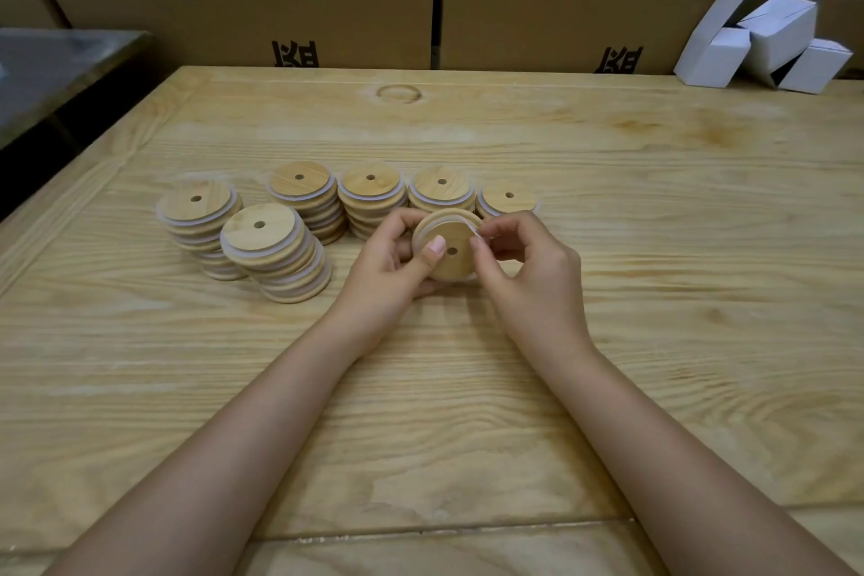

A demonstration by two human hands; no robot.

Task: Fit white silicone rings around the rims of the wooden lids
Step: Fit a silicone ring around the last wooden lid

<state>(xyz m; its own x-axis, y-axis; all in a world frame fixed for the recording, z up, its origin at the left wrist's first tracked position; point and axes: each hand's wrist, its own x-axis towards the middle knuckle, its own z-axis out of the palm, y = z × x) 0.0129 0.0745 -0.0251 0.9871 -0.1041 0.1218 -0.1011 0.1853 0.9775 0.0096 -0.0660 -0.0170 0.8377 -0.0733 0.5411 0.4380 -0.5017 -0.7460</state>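
Note:
A round wooden lid (pixel 456 264) with a small centre hole is held tilted above the table's middle. My left hand (pixel 392 267) grips it from the left, thumb pressed on its face. My right hand (pixel 523 267) pinches a white silicone ring (pixel 467 222) at the lid's upper right rim. The ring lies along the lid's top edge. Behind stand several stacks of ringed lids (pixel 280 243), leaning in a row.
The wooden table (pixel 654 248) stretches wide on the right and front. Cardboard cartons (pixel 234 14) wall off the far edge. Small white boxes (pixel 766 42) lie at the back right. A grey metal surface (pixel 56 66) sits at the left.

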